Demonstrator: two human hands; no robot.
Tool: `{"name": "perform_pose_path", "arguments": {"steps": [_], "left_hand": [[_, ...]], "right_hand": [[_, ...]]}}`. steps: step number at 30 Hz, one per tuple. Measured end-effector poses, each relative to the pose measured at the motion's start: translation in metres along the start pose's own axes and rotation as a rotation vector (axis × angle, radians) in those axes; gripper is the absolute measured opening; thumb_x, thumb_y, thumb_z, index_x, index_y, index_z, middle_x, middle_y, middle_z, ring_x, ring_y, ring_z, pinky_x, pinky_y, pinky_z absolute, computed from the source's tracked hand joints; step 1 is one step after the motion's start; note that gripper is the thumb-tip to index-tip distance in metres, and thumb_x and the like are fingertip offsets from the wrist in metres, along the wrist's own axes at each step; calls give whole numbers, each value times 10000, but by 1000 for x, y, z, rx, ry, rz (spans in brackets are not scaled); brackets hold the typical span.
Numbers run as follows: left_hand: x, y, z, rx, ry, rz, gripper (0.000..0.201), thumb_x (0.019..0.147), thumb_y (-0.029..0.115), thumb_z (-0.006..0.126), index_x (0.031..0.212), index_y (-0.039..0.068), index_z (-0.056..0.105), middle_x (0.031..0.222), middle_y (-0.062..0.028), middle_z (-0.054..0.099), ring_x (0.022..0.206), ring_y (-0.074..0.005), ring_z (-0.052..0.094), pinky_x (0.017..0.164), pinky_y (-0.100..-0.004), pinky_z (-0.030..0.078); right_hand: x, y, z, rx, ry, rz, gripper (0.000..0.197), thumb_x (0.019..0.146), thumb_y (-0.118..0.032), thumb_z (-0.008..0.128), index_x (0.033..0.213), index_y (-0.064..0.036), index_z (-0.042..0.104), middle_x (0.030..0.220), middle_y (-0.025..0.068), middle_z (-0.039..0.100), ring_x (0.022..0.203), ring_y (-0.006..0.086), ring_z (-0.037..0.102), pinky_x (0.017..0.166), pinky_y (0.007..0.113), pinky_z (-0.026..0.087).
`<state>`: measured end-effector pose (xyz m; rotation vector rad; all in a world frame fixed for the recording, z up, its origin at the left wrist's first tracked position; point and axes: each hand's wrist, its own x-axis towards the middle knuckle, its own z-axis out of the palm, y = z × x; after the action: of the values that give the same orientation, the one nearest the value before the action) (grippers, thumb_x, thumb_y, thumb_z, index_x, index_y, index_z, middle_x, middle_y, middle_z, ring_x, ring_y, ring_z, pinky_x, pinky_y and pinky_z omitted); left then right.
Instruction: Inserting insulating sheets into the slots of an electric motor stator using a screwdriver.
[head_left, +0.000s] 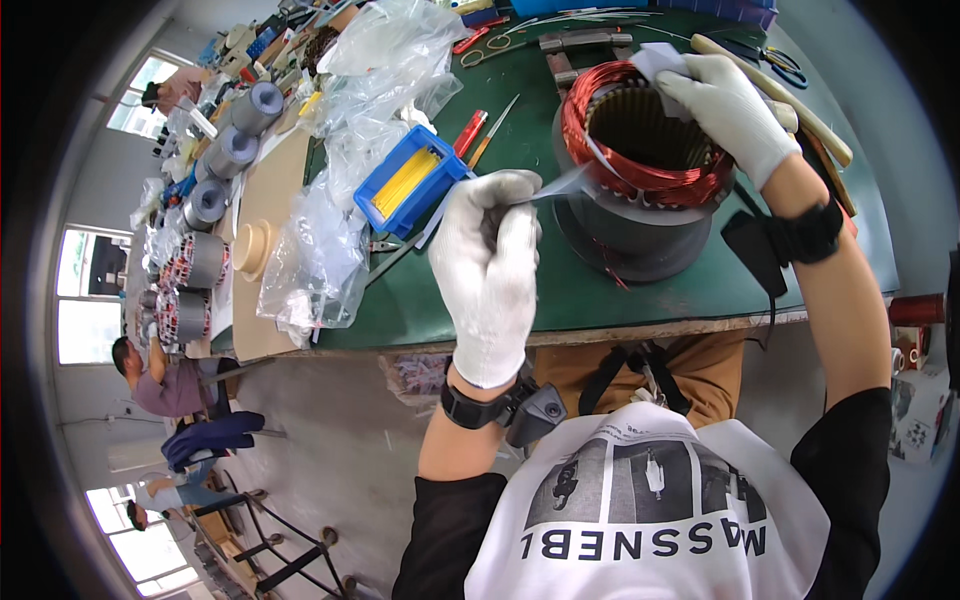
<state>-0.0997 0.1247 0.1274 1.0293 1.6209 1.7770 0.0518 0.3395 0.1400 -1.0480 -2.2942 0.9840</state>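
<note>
Copper-red windings (645, 185) ring the mouth of a stator (640, 240) with a dark grey body, which stands upright on the green desk (400, 312), toward its right end and back from its near edge. White-gloved, the right hand (728, 108) is at the far side of the stator's opening, its fingers clamped on a folded whitish sheet (662, 66) that lies over the rim. Also gloved in white, the left hand (488, 265) is raised to the left of the stator, thumb and fingers together on one end of a thin, translucent strip (565, 186); the strip points toward the windings, though I cannot tell whether it touches them.

Just beyond the left hand, a blue bin (438, 203) holds yellow strips (405, 184). Near that bin lies a red-handled tool (470, 132), and clear plastic bags (385, 55) spread from there toward the desk's far left corner. Black-handled pliers (786, 68) and a pale wooden rod (808, 118) lie toward the far right corner.
</note>
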Motion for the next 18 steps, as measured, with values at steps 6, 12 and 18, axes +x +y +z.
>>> {"name": "perform_pose_path", "arguments": {"steps": [6,12,18], "left_hand": [[-14,-27,0,-193,-5,421,197,836,-104,519,1012,-18,535,1024,-111,594,732,-102,568,630,-200,469],[-20,-22,6,-27,149,132,324,864,-92,522,1184,-43,515,1138,-120,568,896,-163,639,722,-268,540],[-11,-27,17,-89,117,-64,254,865,-53,571,1118,-54,591,964,-73,643,784,-117,636,690,-229,518]], "right_hand": [[-21,2,13,95,311,166,313,893,-273,568,996,10,654,751,71,620,699,149,568,680,277,452],[-16,6,6,199,278,95,320,916,-222,570,1039,66,637,828,21,619,745,94,531,703,236,431],[-10,11,-3,90,210,96,332,922,-224,565,1040,80,620,828,26,624,752,83,541,706,235,444]]}}
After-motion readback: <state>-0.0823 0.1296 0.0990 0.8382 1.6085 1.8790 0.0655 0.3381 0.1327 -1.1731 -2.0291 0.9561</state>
